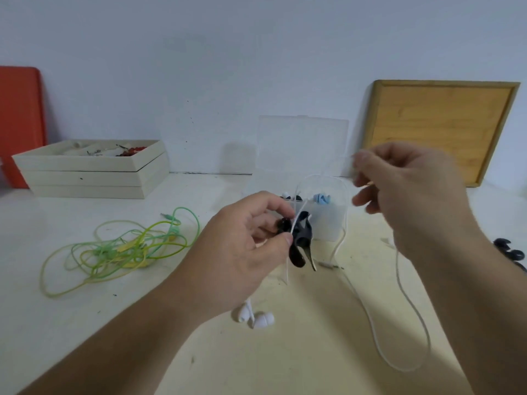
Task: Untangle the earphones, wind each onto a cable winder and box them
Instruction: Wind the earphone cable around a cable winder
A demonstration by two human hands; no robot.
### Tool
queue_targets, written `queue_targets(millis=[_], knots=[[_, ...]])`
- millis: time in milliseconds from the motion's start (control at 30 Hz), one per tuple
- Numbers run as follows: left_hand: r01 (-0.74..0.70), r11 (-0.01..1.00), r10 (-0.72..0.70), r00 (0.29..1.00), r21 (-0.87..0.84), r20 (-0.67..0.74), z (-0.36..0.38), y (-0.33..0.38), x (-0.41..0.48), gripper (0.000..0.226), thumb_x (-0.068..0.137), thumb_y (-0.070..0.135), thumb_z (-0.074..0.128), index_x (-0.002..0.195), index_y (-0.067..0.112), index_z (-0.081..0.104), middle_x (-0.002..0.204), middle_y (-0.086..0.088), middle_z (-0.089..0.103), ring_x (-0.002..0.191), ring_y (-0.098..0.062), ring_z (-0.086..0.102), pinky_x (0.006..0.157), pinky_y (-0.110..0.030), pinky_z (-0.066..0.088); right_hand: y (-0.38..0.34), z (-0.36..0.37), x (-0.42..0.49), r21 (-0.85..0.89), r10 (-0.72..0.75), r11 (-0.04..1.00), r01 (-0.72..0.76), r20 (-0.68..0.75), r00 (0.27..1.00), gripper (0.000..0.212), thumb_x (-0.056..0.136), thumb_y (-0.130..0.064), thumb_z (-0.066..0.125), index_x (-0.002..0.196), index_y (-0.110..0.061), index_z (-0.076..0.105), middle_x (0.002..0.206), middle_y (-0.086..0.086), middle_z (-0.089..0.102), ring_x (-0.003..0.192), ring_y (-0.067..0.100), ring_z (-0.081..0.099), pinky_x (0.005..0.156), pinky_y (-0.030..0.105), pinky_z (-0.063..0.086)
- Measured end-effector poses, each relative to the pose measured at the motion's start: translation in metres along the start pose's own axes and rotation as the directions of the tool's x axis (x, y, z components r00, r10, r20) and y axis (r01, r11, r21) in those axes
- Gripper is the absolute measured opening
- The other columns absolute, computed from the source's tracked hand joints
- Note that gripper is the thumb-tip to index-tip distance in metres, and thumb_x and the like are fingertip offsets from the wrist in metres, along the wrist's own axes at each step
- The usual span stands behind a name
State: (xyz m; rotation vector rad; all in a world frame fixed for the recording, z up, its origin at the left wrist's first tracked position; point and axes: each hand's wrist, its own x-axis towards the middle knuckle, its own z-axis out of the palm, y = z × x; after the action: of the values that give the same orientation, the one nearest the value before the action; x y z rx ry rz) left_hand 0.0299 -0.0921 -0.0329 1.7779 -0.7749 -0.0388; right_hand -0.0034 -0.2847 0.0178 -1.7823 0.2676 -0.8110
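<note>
One winder (299, 240) near-vert. in left hand (245, 246); right hand (410, 195) pinches cable (399, 280).

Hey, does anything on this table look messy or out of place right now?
The green and yellow earphones lie in a knotted heap on the table's left side, unwound. The white earphone cable trails from the dark cable winder in a loose loop on the right. Nothing looks broken.

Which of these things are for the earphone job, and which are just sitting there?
For the job: white earphones, green earphones, dark winder, clear box.
Just lying about: wooden board, red board, stacked cream trays.
</note>
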Motion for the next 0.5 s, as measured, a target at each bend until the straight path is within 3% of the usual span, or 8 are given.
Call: queue_targets(millis=[67, 133, 267, 333, 500], knots=[[0.01, 0.999, -0.009, 0.999, -0.046, 0.032, -0.003, 0.002, 0.0, 0.017, 0.079, 0.02, 0.06, 0.095, 0.024, 0.064, 0.083, 0.0, 0.073, 0.071, -0.011, 0.064, 0.069, -0.017, 0.048, 0.005, -0.007, 0.008, 0.041, 0.05, 0.998, -0.046, -0.093, 0.994, 0.019, 0.091, -0.021, 0.065, 0.074, -0.015, 0.068, 0.055, -0.003, 0.06, 0.039, 0.008, 0.054, 0.043, 0.025, 0.039], [0.022, 0.996, -0.018, 0.998, -0.087, 0.053, -0.005, 0.004, 0.001, 0.018, 0.078, 0.016, 0.06, 0.095, 0.019, 0.065, 0.087, -0.004, 0.074, 0.077, -0.019, 0.068, 0.073, -0.019, 0.051, 0.011, -0.014, 0.016, 0.11, 0.116, 0.989, -0.097, -0.186, 0.976, 0.022, 0.09, -0.023, 0.066, 0.069, -0.017, 0.067, 0.052, -0.005, 0.057, 0.037, 0.008, 0.05, 0.045, 0.026, 0.037], [0.065, 0.994, -0.055, 0.991, -0.083, 0.123, -0.013, 0.006, 0.0, 0.016, 0.079, 0.016, 0.058, 0.092, 0.021, 0.066, 0.088, -0.005, 0.075, 0.077, -0.021, 0.066, 0.073, -0.023, 0.047, 0.023, -0.028, 0.03, 0.285, 0.31, 0.933, -0.22, -0.325, 0.894, 0.02, 0.088, -0.024, 0.068, 0.069, -0.02, 0.065, 0.057, -0.003, 0.054, 0.042, 0.011, 0.046, 0.045, 0.023, 0.038], [0.093, 0.993, -0.081, 0.984, -0.068, 0.16, -0.016, 0.006, 0.001, 0.017, 0.079, 0.017, 0.057, 0.092, 0.022, 0.066, 0.092, -0.006, 0.076, 0.082, -0.03, 0.066, 0.075, -0.03, 0.044, 0.03, -0.034, 0.036, 0.336, 0.375, 0.907, -0.254, -0.371, 0.849, 0.014, 0.085, -0.026, 0.069, 0.073, -0.022, 0.066, 0.06, -0.004, 0.054, 0.042, 0.011, 0.046, 0.045, 0.021, 0.037], [0.139, 0.988, -0.124, 0.975, -0.073, 0.186, -0.021, 0.008, 0.0, 0.019, 0.077, 0.009, 0.056, 0.093, 0.013, 0.066, 0.087, -0.008, 0.072, 0.07, -0.014, 0.064, 0.065, -0.014, 0.047, 0.039, -0.04, 0.043, 0.379, 0.445, 0.881, -0.284, -0.456, 0.771, 0.005, 0.082, -0.03, 0.069, 0.08, -0.027, 0.066, 0.057, -0.006, 0.048, 0.038, 0.009, 0.041, 0.041, 0.017, 0.036]])
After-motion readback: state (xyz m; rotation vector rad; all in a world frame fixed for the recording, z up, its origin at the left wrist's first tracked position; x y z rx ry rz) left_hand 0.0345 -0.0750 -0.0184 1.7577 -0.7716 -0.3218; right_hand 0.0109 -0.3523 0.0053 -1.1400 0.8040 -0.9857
